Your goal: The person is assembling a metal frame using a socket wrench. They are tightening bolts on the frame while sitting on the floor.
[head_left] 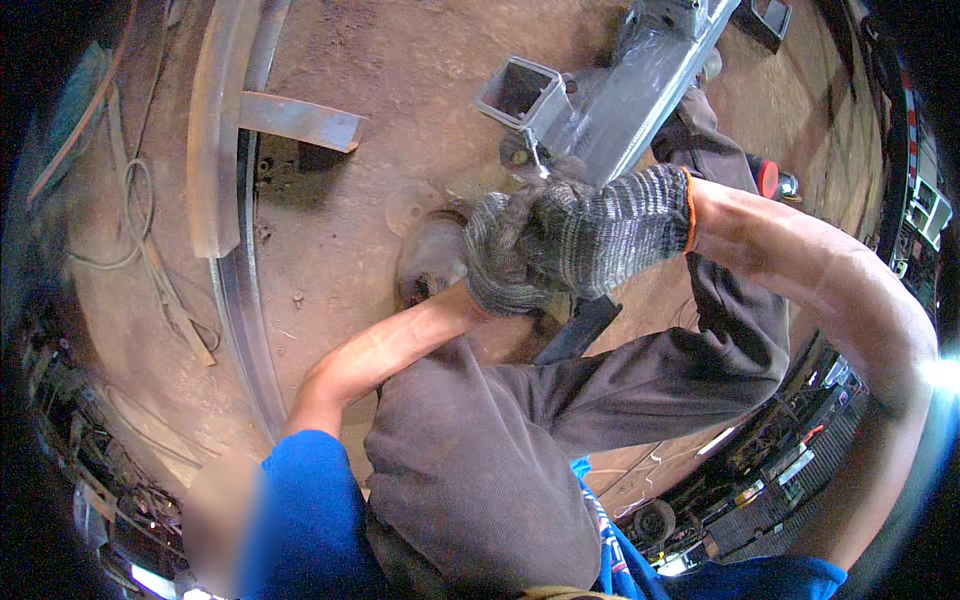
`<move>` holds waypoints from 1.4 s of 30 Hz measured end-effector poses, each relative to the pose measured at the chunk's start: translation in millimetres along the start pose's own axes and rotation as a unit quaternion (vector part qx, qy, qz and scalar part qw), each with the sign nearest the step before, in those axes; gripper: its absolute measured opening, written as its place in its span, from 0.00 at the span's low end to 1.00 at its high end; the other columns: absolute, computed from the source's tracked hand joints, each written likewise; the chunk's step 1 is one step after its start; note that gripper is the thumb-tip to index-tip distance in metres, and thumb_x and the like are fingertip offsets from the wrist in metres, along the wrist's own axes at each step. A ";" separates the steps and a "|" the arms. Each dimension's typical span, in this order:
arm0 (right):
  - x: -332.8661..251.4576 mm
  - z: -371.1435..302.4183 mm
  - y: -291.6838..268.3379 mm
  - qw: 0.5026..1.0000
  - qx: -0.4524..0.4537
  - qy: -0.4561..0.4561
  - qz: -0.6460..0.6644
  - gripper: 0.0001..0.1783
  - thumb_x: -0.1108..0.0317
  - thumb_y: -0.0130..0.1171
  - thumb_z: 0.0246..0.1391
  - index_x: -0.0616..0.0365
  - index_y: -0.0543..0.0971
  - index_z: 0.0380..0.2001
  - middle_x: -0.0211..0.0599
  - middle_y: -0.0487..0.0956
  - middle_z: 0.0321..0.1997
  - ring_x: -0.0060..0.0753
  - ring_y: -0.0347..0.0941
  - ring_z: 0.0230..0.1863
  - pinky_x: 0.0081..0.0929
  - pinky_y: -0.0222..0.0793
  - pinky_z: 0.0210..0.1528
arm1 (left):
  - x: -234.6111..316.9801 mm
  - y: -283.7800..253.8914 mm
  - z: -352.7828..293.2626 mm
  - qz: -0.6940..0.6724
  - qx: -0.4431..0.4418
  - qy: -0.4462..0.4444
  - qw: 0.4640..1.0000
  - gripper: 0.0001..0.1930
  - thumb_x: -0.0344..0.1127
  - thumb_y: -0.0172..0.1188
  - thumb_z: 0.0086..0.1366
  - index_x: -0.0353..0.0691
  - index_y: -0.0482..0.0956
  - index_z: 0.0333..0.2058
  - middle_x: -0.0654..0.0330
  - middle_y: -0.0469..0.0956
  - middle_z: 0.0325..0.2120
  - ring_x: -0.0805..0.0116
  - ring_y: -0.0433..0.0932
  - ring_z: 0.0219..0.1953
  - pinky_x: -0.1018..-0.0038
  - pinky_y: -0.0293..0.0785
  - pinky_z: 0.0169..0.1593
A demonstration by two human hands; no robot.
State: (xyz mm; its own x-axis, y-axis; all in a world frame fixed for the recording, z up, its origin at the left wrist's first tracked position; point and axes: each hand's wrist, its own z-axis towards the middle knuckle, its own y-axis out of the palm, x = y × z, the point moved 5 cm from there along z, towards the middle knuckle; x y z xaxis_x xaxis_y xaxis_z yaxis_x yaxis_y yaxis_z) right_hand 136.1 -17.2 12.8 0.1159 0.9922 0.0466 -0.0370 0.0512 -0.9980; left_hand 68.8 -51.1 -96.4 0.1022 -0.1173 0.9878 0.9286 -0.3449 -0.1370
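Observation:
Both of my hands wear grey knitted work gloves and meet in front of me, just below the near end of a grey metal beam (630, 105). My right hand (610, 232) has an orange cuff and is closed, its fingers bent toward the left hand. My left hand (500, 262) presses against it from the left, fingers curled. Whatever they grip is hidden between the gloves. Just above them, a thin pale metal piece (537, 152) points up toward a short square tube (521, 92) at the beam's end.
A long rusty steel beam (218, 130) runs along the left with a flat bracket (300, 122) sticking out. Cord (135, 215) lies on the brown floor beyond it. Close by are my bent legs (480, 450). A red-and-black round object (766, 179) lies at right.

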 end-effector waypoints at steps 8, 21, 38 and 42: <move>13.7 1.8 1.0 0.991 0.082 -0.042 -0.100 0.15 0.66 0.56 0.46 0.60 0.80 0.38 0.34 0.78 0.35 0.34 0.73 0.33 0.32 0.71 0.34 | 46.4 -41.6 30.1 0.100 -0.099 0.049 0.989 0.30 0.46 0.69 0.47 0.39 0.74 0.49 0.51 0.77 0.32 0.53 0.77 0.36 0.58 0.72 0.38; -29.2 -52.4 -1.2 0.858 0.105 0.494 0.098 0.21 0.57 0.65 0.37 0.53 0.81 0.37 0.40 0.80 0.40 0.49 0.76 0.34 0.41 0.65 0.32 | 108.7 -20.0 95.8 0.299 -0.424 0.162 0.839 0.14 0.34 0.54 0.60 0.38 0.74 0.44 0.54 0.80 0.26 0.53 0.81 0.29 0.61 0.75 0.31; -18.3 -44.7 -14.1 0.922 0.015 0.384 0.049 0.19 0.59 0.59 0.29 0.50 0.77 0.32 0.32 0.75 0.28 0.38 0.70 0.29 0.34 0.60 0.30 | 37.1 -39.8 68.0 -0.008 -0.250 0.421 0.872 0.27 0.45 0.67 0.48 0.41 0.75 0.47 0.50 0.77 0.49 0.52 0.81 0.39 0.62 0.76 0.38; -58.7 -89.0 44.6 0.772 0.014 0.604 0.195 0.16 0.60 0.61 0.33 0.51 0.77 0.30 0.37 0.75 0.28 0.46 0.70 0.30 0.39 0.63 0.30 | 41.6 -50.6 56.8 -0.033 -0.135 0.466 0.874 0.14 0.39 0.62 0.50 0.45 0.78 0.37 0.50 0.80 0.44 0.51 0.80 0.35 0.60 0.73 0.31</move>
State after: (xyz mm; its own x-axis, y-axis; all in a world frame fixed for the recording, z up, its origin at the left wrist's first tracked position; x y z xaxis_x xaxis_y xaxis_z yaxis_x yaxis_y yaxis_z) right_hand 216.0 -83.2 -38.3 0.9320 0.1026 -0.3477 -0.3222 -0.2049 -0.9242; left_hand 46.3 14.3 -44.3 -0.4006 -0.7525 0.5228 0.7900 -0.5727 -0.2189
